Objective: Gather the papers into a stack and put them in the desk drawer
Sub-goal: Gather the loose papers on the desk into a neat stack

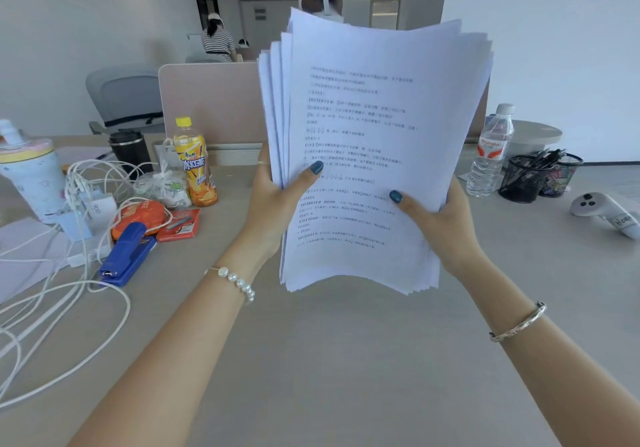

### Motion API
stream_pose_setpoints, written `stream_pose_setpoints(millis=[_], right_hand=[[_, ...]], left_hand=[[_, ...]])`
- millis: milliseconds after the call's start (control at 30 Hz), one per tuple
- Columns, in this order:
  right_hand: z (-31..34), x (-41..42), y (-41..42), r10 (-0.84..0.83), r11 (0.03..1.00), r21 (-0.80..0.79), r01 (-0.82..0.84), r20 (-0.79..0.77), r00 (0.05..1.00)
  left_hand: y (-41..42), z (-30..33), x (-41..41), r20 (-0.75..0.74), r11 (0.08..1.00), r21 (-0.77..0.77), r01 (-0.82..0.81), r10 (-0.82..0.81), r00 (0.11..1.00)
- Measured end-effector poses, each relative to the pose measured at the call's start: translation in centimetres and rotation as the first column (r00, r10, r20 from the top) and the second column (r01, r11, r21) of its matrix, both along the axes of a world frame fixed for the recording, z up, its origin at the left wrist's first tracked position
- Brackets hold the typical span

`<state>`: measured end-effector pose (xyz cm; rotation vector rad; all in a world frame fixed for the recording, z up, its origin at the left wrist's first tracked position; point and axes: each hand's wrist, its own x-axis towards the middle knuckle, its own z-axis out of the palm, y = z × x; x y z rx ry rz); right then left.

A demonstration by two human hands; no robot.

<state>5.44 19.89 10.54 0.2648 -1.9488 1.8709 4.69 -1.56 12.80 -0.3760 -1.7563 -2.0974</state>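
From my feed I saw both forearms bare, with no sleeves in view. The left hand [268,200] wore a thin ring on one finger, and a bracelet of white pearls [236,282] circled that wrist. The right hand [438,219] had a slim silver bangle [518,323] behind it. Both thumbnails were painted dark teal.

Both hands held stack of papers [374,155] up above desk [329,360]. Left hand [273,204] gripped left edge, thumb on top sheet. Right hand [436,218] gripped right edge, thumb on top too. Sheets fanned out, edges not lined up. Blue stapler [126,256], orange drink bottle [194,162], white cables [69,290] lay at left. Water bottle [490,152], black mesh pen cup [530,178] stood at right.
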Motion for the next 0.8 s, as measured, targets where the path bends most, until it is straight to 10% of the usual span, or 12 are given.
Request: stream_pose_setpoints(millis=[267,800], right_hand=[[-5.4,0.9,1.0,0.054,0.998,0.034,-0.062,0.193,0.98],[-5.9,4.9,4.4,-0.049,0.998,-0.026,0.056,0.235,0.971]], left_hand=[[-0.1,-7.6,0.2,0.311,0.99,-0.098,0.101,-0.066,0.948],[4.9,-7.1,2.0,0.327,0.989,-0.023,0.147,-0.131,0.936]])
